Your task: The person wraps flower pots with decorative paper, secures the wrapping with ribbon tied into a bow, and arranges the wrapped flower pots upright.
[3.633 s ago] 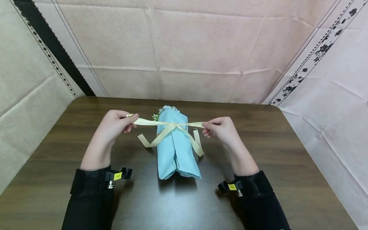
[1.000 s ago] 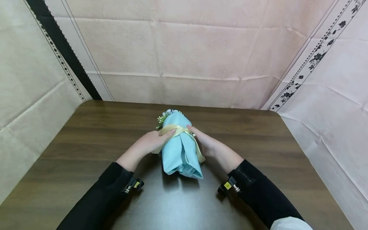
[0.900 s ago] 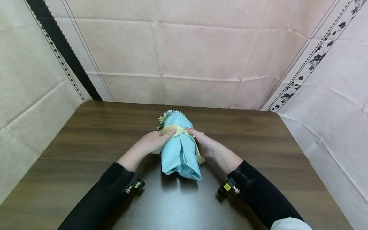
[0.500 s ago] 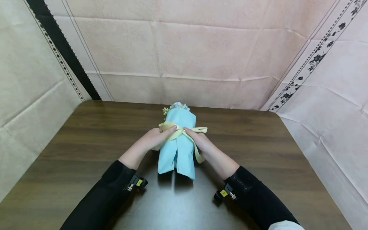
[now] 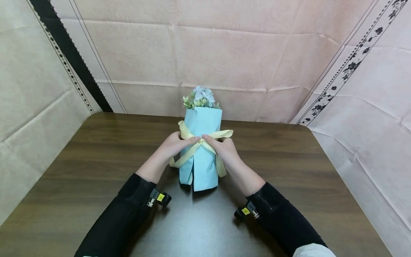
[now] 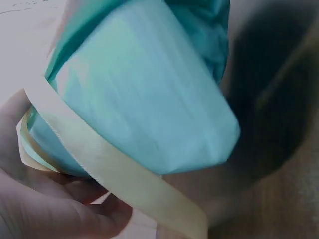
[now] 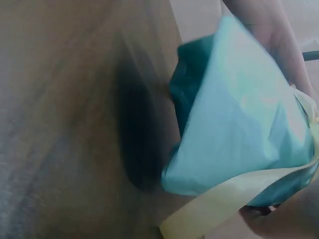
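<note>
A bouquet (image 5: 205, 162) wrapped in light blue paper stands nearly upright at the table's middle, its pale blue flowers (image 5: 203, 95) and green leaves showing above the wrap. Around its waist runs a cream ribbon (image 5: 191, 151) tied in a bow, loops out to both sides and tails hanging. My left hand (image 5: 173, 144) grips the bouquet from the left, thumb over the front by the knot. From the right my right hand (image 5: 226, 150) grips it too, thumb close to the other. The other fingers are mostly hidden behind the wrap. Both wrist views show the wrap's lower end (image 6: 199, 149) and a ribbon tail (image 7: 224, 199).
The dark brown wooden table (image 5: 106, 153) reaches back to a pale cloth backdrop (image 5: 240, 64). Cloth with a black floral border (image 5: 348, 69) hangs at the right. Each wrist wears a small black camera (image 5: 165, 199).
Earlier both hands pulled the ribbon loops apart over the lying bouquet. Then they took hold of its sides. Since half a second ago the bouquet has tipped up and its flowers have risen.
</note>
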`<state>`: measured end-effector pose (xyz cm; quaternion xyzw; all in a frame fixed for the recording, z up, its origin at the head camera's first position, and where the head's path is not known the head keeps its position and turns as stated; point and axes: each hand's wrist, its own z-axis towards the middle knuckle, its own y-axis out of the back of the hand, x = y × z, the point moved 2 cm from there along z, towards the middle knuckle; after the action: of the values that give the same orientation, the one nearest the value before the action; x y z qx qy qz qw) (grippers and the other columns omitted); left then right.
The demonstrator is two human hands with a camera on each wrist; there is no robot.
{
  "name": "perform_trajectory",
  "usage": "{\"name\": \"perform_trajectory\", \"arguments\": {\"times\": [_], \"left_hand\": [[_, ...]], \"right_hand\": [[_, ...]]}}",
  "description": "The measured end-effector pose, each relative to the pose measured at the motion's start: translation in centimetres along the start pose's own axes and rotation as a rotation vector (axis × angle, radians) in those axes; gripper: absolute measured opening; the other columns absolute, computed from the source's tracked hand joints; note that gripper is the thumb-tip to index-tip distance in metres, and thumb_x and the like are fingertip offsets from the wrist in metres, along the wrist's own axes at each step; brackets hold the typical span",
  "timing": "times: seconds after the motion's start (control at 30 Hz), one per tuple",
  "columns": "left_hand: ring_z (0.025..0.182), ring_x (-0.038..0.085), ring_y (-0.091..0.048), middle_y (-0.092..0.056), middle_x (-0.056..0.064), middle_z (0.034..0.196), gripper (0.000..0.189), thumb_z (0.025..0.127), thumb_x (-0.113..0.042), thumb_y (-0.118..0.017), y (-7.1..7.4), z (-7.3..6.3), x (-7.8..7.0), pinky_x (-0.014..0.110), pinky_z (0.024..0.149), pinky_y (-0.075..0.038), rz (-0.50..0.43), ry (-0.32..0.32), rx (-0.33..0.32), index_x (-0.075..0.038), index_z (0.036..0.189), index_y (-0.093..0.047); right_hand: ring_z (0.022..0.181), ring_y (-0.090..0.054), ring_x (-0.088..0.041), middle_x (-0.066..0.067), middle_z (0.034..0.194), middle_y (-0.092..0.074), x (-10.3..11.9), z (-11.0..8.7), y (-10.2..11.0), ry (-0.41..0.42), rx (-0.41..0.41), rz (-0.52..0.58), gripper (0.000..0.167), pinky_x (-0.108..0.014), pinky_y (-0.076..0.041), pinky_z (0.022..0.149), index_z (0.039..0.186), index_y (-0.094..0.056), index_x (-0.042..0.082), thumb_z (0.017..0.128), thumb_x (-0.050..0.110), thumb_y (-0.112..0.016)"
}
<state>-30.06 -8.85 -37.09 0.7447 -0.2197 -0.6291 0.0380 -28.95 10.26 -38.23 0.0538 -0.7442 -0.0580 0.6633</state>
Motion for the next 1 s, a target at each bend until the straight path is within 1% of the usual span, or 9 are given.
{"name": "perform_trajectory", "arguments": {"times": [0.1, 0.17, 0.33, 0.47, 0.57, 0.73, 0.9, 0.97, 1.0], "left_hand": [[0.118, 0.027, -0.052, -0.053, 0.013, 0.131, 0.069, 0.086, -0.047, -0.071, 0.1, 0.3, -0.6, 0.046, 0.101, -0.04, -0.041, -0.088, -0.013, -0.004, 0.135, -0.047], [0.117, 0.027, -0.052, -0.054, 0.013, 0.129, 0.067, 0.086, -0.042, -0.074, 0.1, 0.4, -1.0, 0.045, 0.101, -0.04, -0.068, -0.151, -0.021, -0.004, 0.134, -0.047], [0.117, 0.025, -0.051, -0.052, 0.011, 0.131, 0.071, 0.083, -0.034, -0.079, 0.1, 0.3, -1.5, 0.044, 0.099, -0.041, -0.104, -0.281, -0.069, -0.007, 0.139, -0.043], [0.117, 0.024, -0.052, -0.052, 0.008, 0.132, 0.076, 0.08, -0.028, -0.082, -0.2, 0.4, -1.5, 0.044, 0.098, -0.042, -0.13, -0.363, -0.107, -0.012, 0.143, -0.041], [0.118, 0.025, -0.052, -0.051, 0.009, 0.131, 0.081, 0.079, -0.023, -0.084, -0.5, 0.7, -1.0, 0.044, 0.098, -0.042, -0.165, -0.397, -0.116, -0.013, 0.145, -0.038], [0.118, 0.026, -0.051, -0.05, 0.009, 0.13, 0.089, 0.076, -0.019, -0.086, -1.1, 1.2, 0.1, 0.045, 0.097, -0.042, -0.178, -0.404, -0.119, -0.016, 0.148, -0.033], [0.123, 0.025, -0.048, -0.049, 0.007, 0.136, 0.09, 0.075, -0.013, -0.086, -1.6, 1.5, 0.9, 0.045, 0.101, -0.04, -0.2, -0.429, -0.09, -0.02, 0.148, -0.034], [0.126, 0.024, -0.046, -0.047, 0.005, 0.14, 0.091, 0.075, -0.012, -0.086, -1.7, 1.5, 1.2, 0.046, 0.102, -0.038, -0.196, -0.443, -0.075, -0.022, 0.149, -0.034], [0.127, 0.023, -0.045, -0.046, 0.004, 0.141, 0.092, 0.074, -0.012, -0.086, -1.8, 1.6, 1.4, 0.046, 0.103, -0.038, -0.184, -0.448, -0.073, -0.022, 0.149, -0.034]], "right_hand": [[0.101, -0.059, -0.021, -0.01, 0.113, -0.063, 0.5, 0.2, 0.3, 0.078, -0.025, 0.037, 0.05, -0.035, -0.049, 0.088, 0.116, -0.062, 0.004, 0.082, 0.038, -0.079], [0.097, -0.061, -0.02, -0.01, 0.108, -0.064, 0.8, 0.3, 0.6, 0.14, -0.037, 0.053, 0.046, -0.033, -0.051, 0.084, 0.113, -0.063, 0.004, 0.082, 0.033, -0.08], [0.089, -0.063, -0.018, -0.009, 0.099, -0.065, 1.7, 0.4, 1.2, 0.311, -0.052, 0.036, 0.045, -0.03, -0.053, 0.077, 0.112, -0.064, 0.005, 0.08, 0.029, -0.083], [0.085, -0.064, -0.019, -0.009, 0.097, -0.067, 2.1, 0.1, 1.8, 0.395, -0.051, 0.039, 0.045, -0.031, -0.054, 0.074, 0.114, -0.065, 0.004, 0.078, 0.022, -0.085], [0.091, -0.063, -0.02, -0.008, 0.106, -0.065, 1.9, 0.1, 2.0, 0.434, -0.022, 0.043, 0.05, -0.033, -0.053, 0.077, 0.121, -0.063, 0.005, 0.077, 0.015, -0.085], [0.102, -0.06, -0.019, -0.006, 0.117, -0.061, 0.8, 0.5, 2.4, 0.471, -0.011, -0.053, 0.057, -0.034, -0.05, 0.084, 0.127, -0.06, 0.009, 0.076, 0.014, -0.085], [0.114, -0.054, -0.022, -0.009, 0.127, -0.056, -0.2, 0.8, 2.5, 0.521, 0.022, -0.08, 0.066, -0.04, -0.047, 0.092, 0.134, -0.055, 0.009, 0.075, 0.009, -0.085], [0.121, -0.049, -0.023, -0.009, 0.134, -0.051, -0.5, 0.8, 2.5, 0.552, 0.044, -0.11, 0.071, -0.042, -0.044, 0.096, 0.138, -0.052, 0.011, 0.075, 0.009, -0.085], [0.123, -0.047, -0.024, -0.01, 0.137, -0.048, -0.4, 0.5, 2.5, 0.564, 0.055, -0.136, 0.073, -0.043, -0.043, 0.097, 0.14, -0.051, 0.011, 0.075, 0.008, -0.085]]}}
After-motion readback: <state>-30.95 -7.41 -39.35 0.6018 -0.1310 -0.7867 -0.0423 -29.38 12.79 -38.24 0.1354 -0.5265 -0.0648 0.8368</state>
